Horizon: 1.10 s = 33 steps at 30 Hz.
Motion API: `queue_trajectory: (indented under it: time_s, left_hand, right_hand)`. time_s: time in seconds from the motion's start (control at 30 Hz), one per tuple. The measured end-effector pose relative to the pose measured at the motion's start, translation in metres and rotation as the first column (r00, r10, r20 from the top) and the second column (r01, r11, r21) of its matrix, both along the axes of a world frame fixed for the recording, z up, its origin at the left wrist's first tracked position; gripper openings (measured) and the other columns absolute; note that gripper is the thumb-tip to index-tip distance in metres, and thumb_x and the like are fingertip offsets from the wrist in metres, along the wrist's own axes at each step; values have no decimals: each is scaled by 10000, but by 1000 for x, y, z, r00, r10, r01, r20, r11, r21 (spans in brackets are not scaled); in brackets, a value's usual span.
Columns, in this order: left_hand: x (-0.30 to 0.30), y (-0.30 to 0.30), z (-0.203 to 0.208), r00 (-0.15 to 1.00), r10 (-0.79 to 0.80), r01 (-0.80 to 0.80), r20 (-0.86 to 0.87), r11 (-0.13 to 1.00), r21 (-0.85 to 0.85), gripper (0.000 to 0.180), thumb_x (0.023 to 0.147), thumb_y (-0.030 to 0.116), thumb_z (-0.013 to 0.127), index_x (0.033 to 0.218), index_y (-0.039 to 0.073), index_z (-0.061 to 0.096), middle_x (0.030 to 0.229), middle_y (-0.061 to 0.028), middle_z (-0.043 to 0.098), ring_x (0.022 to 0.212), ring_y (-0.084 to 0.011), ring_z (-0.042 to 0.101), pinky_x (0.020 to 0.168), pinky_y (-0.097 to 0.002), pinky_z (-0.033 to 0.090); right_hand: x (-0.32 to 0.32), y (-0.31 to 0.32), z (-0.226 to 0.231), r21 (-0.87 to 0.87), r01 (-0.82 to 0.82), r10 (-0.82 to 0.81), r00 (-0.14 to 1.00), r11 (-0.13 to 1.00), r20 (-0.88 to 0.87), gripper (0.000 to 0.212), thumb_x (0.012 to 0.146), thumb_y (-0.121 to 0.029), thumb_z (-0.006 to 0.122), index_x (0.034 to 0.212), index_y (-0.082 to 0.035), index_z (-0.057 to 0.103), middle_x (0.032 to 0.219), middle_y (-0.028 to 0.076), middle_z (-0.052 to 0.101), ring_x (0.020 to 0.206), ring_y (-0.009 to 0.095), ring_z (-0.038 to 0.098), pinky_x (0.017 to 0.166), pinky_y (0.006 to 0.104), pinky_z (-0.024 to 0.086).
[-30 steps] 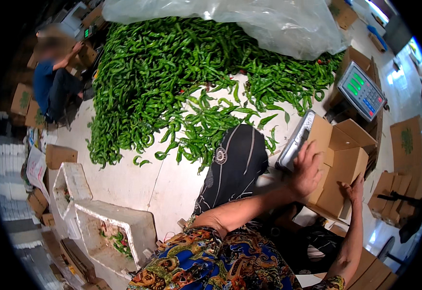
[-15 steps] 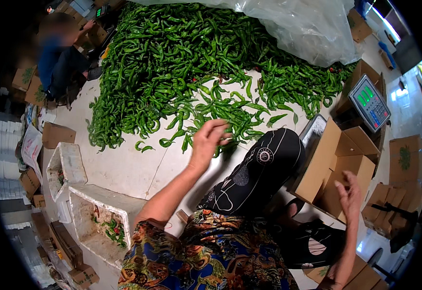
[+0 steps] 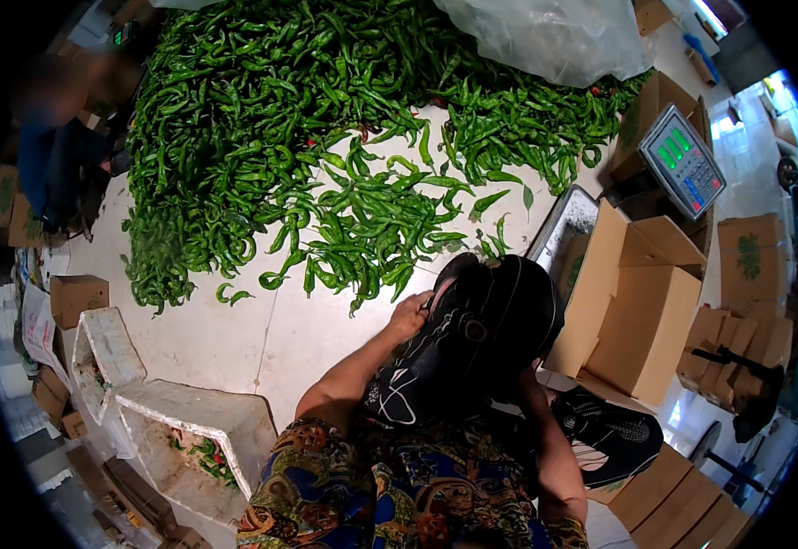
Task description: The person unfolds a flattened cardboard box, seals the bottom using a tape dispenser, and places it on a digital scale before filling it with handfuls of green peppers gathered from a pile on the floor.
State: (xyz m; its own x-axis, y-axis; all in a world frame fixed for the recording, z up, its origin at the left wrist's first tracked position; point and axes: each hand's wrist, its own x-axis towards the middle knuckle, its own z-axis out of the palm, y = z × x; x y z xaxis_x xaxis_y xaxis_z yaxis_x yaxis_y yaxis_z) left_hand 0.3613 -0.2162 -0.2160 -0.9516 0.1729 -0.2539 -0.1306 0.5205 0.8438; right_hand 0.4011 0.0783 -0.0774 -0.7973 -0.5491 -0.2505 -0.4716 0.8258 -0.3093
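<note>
the left hand (image 3: 408, 317) was at the side of the raised knee (image 3: 508, 316) in black trousers, near the loose green peppers (image 3: 358, 224); its fingers were partly hidden, so i could not tell if the grip was clenched or released. the right hand was hidden around the knee, only its forearm (image 3: 562, 462) was seen, and i could not tell its grip. the peppers lay on the pale floor (image 3: 198, 343), in front of the person. at the right, an open carton (image 3: 650, 320) stood by the scale (image 3: 682, 163).
</note>
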Motion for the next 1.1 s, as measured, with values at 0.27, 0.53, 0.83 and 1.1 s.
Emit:
queue_trajectory:
  time_s: [0.27, 0.53, 0.83, 1.1]
  left_hand:
    - [-76, -20, 24, 983, 180, -179, -28, 923, -340, 568, 766, 191, 625, 1323, 138, 528, 1218, -233, 569, 1082, -407, 560, 967, -459, 439]
    - [10, -67, 45, 918, 349, -387, -189, 892, -234, 311, 812, 222, 565, 1030, 25, 666, 974, -183, 653, 931, -366, 601, 843, -439, 476]
    - [3, -60, 52, 955, 211, -258, -207, 937, -234, 226, 777, 71, 608, 991, 5, 643, 885, -213, 627, 844, -399, 599, 773, -466, 484]
    - [-117, 8, 49, 933, 46, -111, -357, 980, -163, 215, 808, 31, 593, 1016, -1, 640, 964, -208, 630, 889, -396, 592, 803, -446, 480]
  right_hand:
    - [6, -37, -84, -113, 256, -190, 892, 960, 410, 325, 830, -180, 620, 1101, -1, 606, 1068, 227, 632, 960, 381, 627, 847, 416, 486]
    - [-8, -50, -111, -200, 484, -320, 782, 852, 534, 330, 834, -195, 621, 1094, 8, 610, 1065, 231, 636, 961, 378, 629, 847, 413, 488]
    - [-20, -29, -144, -385, 723, -395, 656, 573, 644, 339, 838, -211, 622, 1086, 19, 614, 1063, 235, 641, 961, 374, 632, 847, 409, 490]
    - [-51, -62, -89, -275, 853, -617, 513, 443, 596, 238, 864, -157, 598, 1037, 4, 627, 990, 218, 645, 933, 363, 629, 819, 414, 496]
